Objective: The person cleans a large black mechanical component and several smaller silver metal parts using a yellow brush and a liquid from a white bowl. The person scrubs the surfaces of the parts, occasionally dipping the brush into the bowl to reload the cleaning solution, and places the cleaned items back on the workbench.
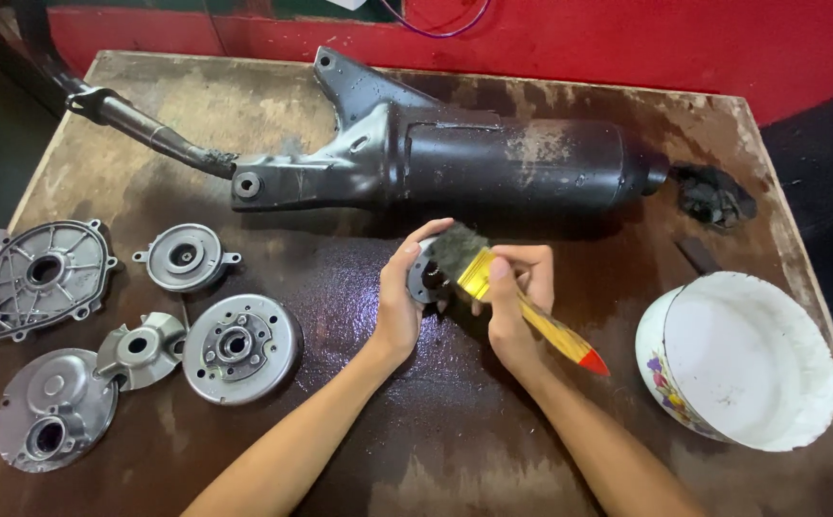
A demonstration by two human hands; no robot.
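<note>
My left hand (399,304) grips a small dark metal part (426,280) just in front of the black exhaust pipe (493,163), above the wet surface (359,421). The fingers of my right hand (515,297) are clenched around a yellow-handled brush (493,287), its bristles touching the part.

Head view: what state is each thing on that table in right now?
Left hand: grips a small dark round part.
Right hand: holds a yellow paintbrush, bristles on the part.
Black exhaust muffler: lying on its side.
White bowl: tilted.
Five grey metal covers: lying loose.
Wooden table: wet, stained.
</note>
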